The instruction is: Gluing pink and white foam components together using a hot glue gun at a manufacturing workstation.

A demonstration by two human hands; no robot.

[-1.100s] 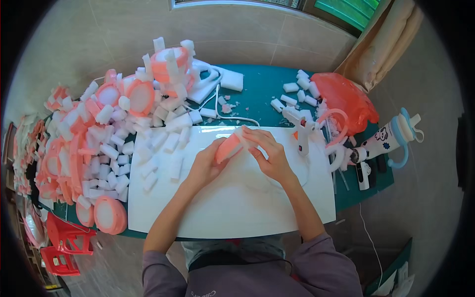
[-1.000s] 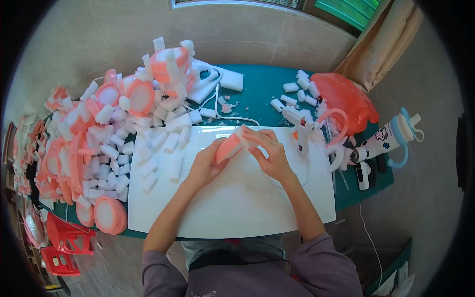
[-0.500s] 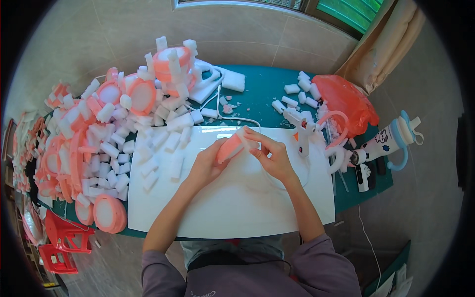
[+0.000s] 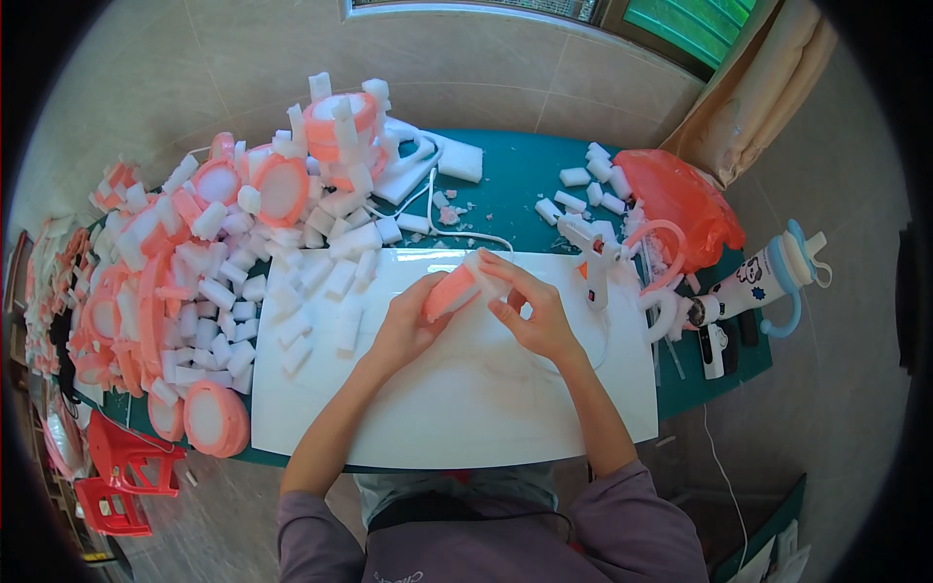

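Over the middle of the white board (image 4: 457,408), my left hand (image 4: 410,316) is closed around a pink and white foam piece (image 4: 450,293), tilted up to the right. My right hand (image 4: 535,309) has its fingers bent around a small white foam block (image 4: 493,284) against the piece's upper right side. Thumb and forefinger curve toward each other there; whether the block is fixed to the piece I cannot tell. A white glue gun (image 4: 593,272) stands to the right of my right hand, its cord running over the board.
Left lies a heap of white foam blocks (image 4: 219,291) and pink-rimmed round foam pieces (image 4: 216,418). Stacked pink rings (image 4: 340,126) rise behind it. At right are a red plastic bag (image 4: 671,204), a white bottle with blue handle (image 4: 763,277) and a green table edge (image 4: 719,379). Red stools (image 4: 131,457) stand lower left.
My right thumb and fingers have shifted slightly on the white block. My left hand and the pink piece stay almost where they were.
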